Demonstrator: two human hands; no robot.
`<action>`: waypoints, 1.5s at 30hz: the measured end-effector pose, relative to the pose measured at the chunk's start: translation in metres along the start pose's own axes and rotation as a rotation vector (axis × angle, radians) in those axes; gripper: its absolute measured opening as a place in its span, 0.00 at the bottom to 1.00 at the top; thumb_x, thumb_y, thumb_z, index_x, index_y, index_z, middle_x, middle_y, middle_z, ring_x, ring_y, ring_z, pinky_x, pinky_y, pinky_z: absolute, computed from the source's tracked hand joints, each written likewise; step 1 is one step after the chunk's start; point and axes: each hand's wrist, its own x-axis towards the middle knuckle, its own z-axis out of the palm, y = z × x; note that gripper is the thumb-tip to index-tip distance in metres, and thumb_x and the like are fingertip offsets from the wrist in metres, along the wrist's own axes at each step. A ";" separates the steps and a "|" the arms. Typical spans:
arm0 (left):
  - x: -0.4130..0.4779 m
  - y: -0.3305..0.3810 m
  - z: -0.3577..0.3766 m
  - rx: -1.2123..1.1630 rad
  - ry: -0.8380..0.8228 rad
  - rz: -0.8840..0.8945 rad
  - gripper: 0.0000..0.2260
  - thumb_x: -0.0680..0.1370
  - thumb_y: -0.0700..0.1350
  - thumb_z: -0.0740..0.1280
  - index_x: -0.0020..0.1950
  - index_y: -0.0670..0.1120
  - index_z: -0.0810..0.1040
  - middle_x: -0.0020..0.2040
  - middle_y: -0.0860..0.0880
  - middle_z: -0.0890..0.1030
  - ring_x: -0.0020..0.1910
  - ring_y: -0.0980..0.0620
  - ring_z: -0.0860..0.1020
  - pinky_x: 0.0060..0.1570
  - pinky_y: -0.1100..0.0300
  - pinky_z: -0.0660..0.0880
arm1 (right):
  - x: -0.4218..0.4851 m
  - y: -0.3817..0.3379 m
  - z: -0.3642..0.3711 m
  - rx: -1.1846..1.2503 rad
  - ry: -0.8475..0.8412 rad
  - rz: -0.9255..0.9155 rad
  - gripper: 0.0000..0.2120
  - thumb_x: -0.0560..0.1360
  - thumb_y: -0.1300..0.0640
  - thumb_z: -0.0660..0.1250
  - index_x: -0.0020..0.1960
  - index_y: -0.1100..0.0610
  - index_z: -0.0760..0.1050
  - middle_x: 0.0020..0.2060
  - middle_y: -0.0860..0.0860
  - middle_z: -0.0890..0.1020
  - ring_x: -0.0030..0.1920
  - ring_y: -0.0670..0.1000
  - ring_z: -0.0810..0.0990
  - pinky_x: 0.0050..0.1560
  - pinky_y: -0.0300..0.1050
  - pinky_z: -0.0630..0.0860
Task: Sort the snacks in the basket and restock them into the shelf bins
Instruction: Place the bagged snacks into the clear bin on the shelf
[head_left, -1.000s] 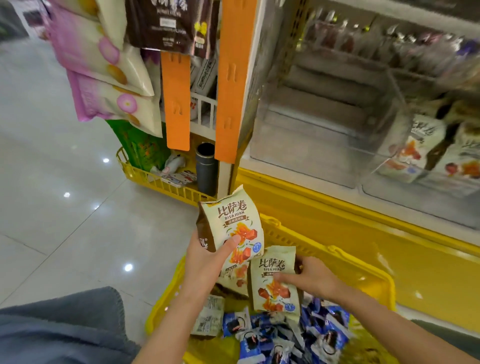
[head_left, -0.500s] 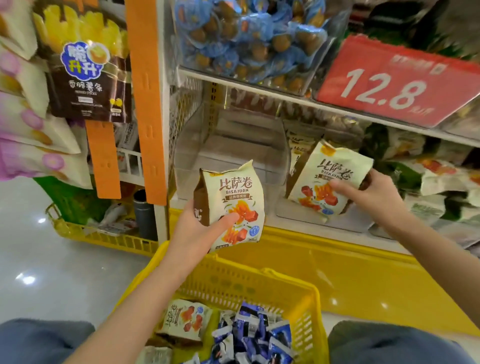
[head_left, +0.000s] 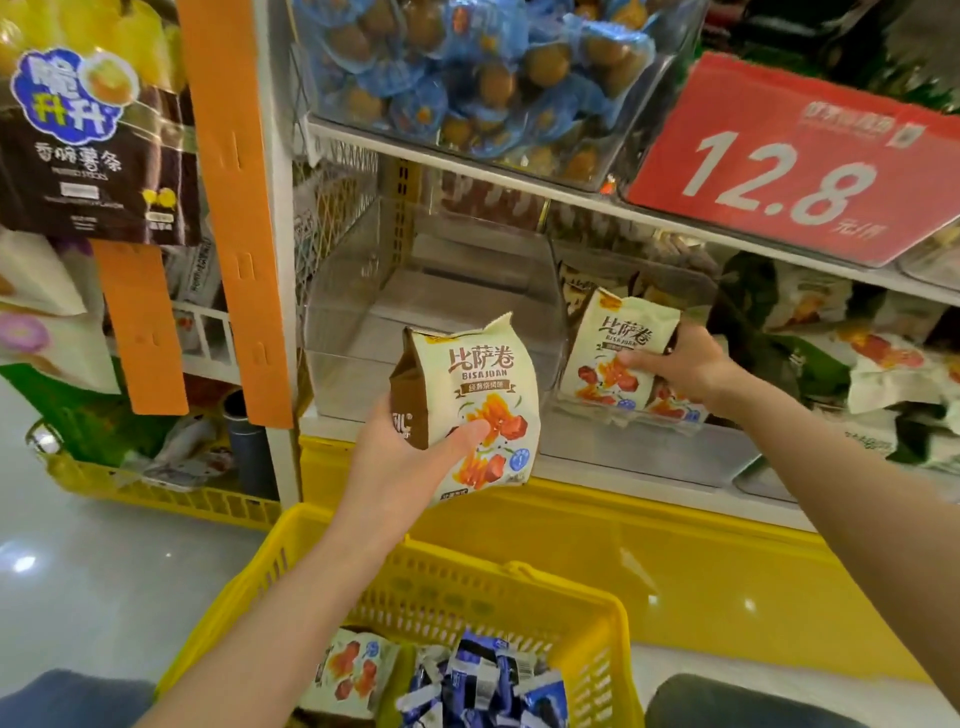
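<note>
Gripping a cream snack packet (head_left: 467, 384) low on its body with the left hand (head_left: 410, 457), thumb pressed across the print, just in front of the empty clear bin (head_left: 363, 322). Pinching a matching second packet (head_left: 618, 348) by its side with the right hand (head_left: 680, 364), fingers curled round it, right at the mouth of the neighbouring bin (head_left: 639, 427), over more of the same. Looks light and puffy: thin soft film, air-filled, probably brittle inside. Best taken by the flanks or the crimped top seam, without squeezing. Glossy wrapper, so likely a bit slippery. Left to sort in the yellow basket (head_left: 519, 577): another such packet (head_left: 353, 670) and a heap of blue sachets (head_left: 483, 686).
</note>
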 end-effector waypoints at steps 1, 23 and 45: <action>0.002 -0.001 0.002 -0.006 -0.001 -0.007 0.21 0.67 0.49 0.74 0.57 0.57 0.72 0.45 0.58 0.80 0.44 0.58 0.80 0.26 0.73 0.73 | 0.003 0.003 -0.003 -0.030 -0.054 0.015 0.10 0.69 0.55 0.73 0.45 0.44 0.75 0.41 0.41 0.81 0.36 0.38 0.80 0.30 0.32 0.74; 0.011 -0.012 0.020 0.043 -0.040 -0.037 0.23 0.67 0.51 0.75 0.56 0.57 0.68 0.47 0.59 0.78 0.44 0.59 0.78 0.27 0.72 0.73 | -0.007 0.006 0.015 -0.106 0.148 0.051 0.39 0.66 0.48 0.76 0.70 0.57 0.60 0.62 0.51 0.71 0.60 0.51 0.73 0.57 0.42 0.69; 0.023 0.006 0.130 0.627 -0.511 0.460 0.26 0.72 0.60 0.67 0.67 0.56 0.64 0.61 0.54 0.75 0.55 0.58 0.76 0.48 0.59 0.78 | -0.133 0.009 -0.066 -0.235 0.032 -0.236 0.29 0.58 0.40 0.69 0.56 0.49 0.70 0.40 0.44 0.80 0.38 0.36 0.80 0.33 0.34 0.78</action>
